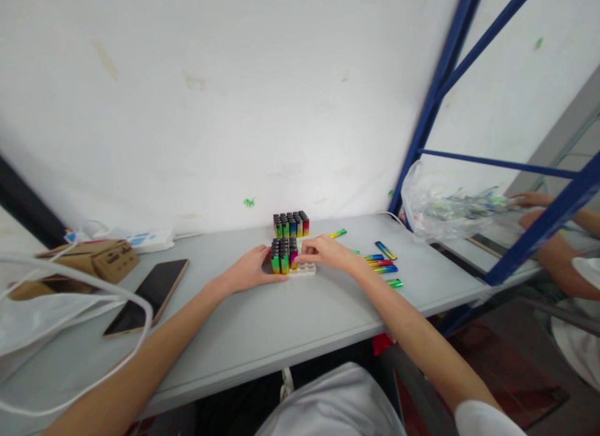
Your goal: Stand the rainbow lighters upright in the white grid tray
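Observation:
Upright colourful lighters (280,261) with black tops fill the left part of a white tray (307,270) with round holes; bare holes show at its right. My left hand (253,270) curves round the tray's left side, thumb at the front corner and fingers behind, gripping it. Over the tray's right part, my right hand (321,252) is closed in a pinch, its fingertips at a magenta and yellow lighter (294,258) standing in the row. The hand partly hides the holes behind it. Close behind stands a second block of upright lighters (291,225).
Loose lighters (382,263) lie to the right, with one more (338,233) near the wall. At left are a phone (149,295), a cardboard box (100,260) and a white cable (140,292). A blue frame (431,99) divides off another person's arm (557,248) and a plastic bag (431,205).

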`<state>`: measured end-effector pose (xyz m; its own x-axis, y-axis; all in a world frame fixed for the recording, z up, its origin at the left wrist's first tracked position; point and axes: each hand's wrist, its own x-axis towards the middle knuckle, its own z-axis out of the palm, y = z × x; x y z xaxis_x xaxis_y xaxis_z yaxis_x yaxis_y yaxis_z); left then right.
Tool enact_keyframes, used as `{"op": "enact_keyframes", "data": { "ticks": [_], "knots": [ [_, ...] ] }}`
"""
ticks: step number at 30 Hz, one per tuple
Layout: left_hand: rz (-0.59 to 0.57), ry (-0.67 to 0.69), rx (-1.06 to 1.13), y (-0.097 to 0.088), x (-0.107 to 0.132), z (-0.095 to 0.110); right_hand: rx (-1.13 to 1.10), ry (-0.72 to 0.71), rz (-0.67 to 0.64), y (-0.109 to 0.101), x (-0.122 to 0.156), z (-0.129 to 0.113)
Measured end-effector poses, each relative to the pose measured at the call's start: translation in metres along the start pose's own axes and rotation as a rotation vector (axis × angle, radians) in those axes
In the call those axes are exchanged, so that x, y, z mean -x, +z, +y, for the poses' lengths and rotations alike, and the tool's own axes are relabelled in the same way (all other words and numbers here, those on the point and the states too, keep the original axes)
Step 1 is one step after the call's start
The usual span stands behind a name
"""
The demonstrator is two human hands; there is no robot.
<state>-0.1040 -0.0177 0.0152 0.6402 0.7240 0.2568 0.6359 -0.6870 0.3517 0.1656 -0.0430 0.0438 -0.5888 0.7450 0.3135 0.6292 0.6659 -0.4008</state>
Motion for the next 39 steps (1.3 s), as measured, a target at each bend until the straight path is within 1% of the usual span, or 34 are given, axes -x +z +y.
{"op": "enact_keyframes", "data": {
  "ticks": [2, 4, 6, 8, 10, 12, 13, 16, 19, 22, 25, 28, 31, 37, 39],
  "knots": [
    [0.012, -0.012, -0.006, 0.0, 0.0, 0.0, 0.069, 0.08, 0.038, -0.014, 0.01, 0.014],
    [0.016, -0.023, -0.006, 0.0, 0.0, 0.0, 0.177, 0.21, 0.082, -0.027, 0.023, 0.033],
    [0.003, -0.026, -0.012, 0.0, -0.001, 0.0, 0.236, 0.361, 0.045, -0.037, 0.036, 0.054],
    [-0.01, -0.026, -0.024, -0.001, -0.001, 0.0, 0.243, 0.482, -0.049, -0.041, 0.046, 0.073],
    [-0.021, -0.025, -0.031, -0.001, -0.001, 0.001, 0.245, 0.514, -0.124, -0.041, 0.051, 0.085],
    [-0.032, -0.023, -0.033, -0.002, -0.001, 0.002, 0.258, 0.5, -0.119, -0.04, 0.052, 0.088],
    [-0.035, -0.022, -0.034, -0.002, -0.001, 0.002, 0.258, 0.494, -0.08, -0.04, 0.05, 0.087],
    [-0.031, -0.024, -0.034, -0.002, -0.001, 0.003, 0.194, 0.469, 0.094, -0.04, 0.043, 0.076],
    [-0.021, -0.024, -0.026, -0.003, 0.0, 0.004, 0.097, 0.376, 0.22, -0.038, 0.035, 0.061],
    [-0.027, -0.023, -0.026, -0.003, 0.0, 0.004, 0.05, 0.287, 0.309, -0.028, 0.03, 0.052],
    [-0.029, -0.013, -0.012, -0.003, 0.0, 0.004, -0.028, 0.306, 0.37, -0.016, 0.025, 0.049],
    [-0.014, -0.014, 0.015, -0.002, 0.0, 0.004, -0.15, 0.337, 0.435, -0.008, 0.02, 0.048],
    [-0.01, -0.011, 0.01, -0.001, 0.0, 0.003, -0.329, 0.337, 0.433, -0.005, 0.015, 0.044],
    [-0.011, -0.017, 0.0, -0.001, 0.0, 0.004, -0.72, 0.246, 0.322, -0.002, 0.012, 0.025],
    [-0.009, -0.018, -0.005, -0.001, -0.001, 0.005, -0.829, 0.242, 0.285, 0.002, 0.011, 0.02]
  ]
}}
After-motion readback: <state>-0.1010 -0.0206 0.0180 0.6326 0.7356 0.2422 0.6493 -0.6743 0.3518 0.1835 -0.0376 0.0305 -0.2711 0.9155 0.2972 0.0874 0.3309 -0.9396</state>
